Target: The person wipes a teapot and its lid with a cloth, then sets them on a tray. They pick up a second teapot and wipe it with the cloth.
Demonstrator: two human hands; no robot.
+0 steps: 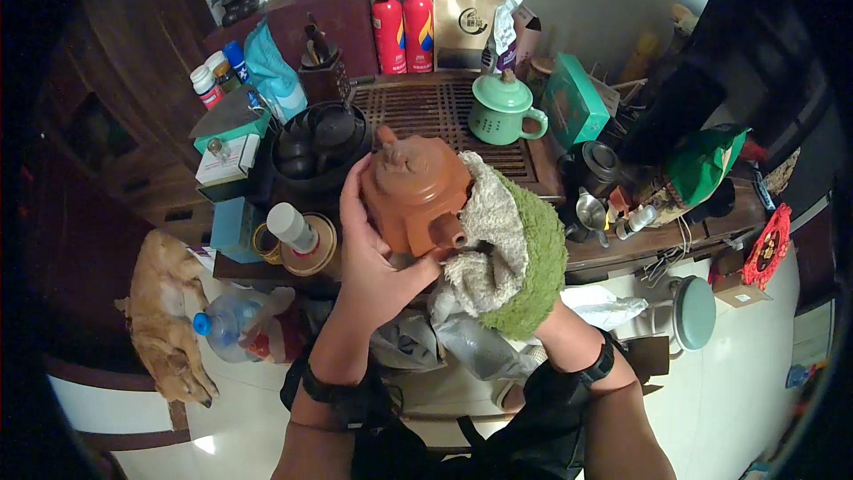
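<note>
- My left grip (377, 277) clasps the clay teapot (414, 193).
- Green-and-grey cloth (533, 253) against the teapot hides my right grip — I can't tell how it's closed.

Home with dog (166, 311), tea tray (422, 108)

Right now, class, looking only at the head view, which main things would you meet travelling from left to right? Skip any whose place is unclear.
Tan dog → white cylinder → clay teapot → green-and-white cloth → green-topped stool → red ornament.
</note>
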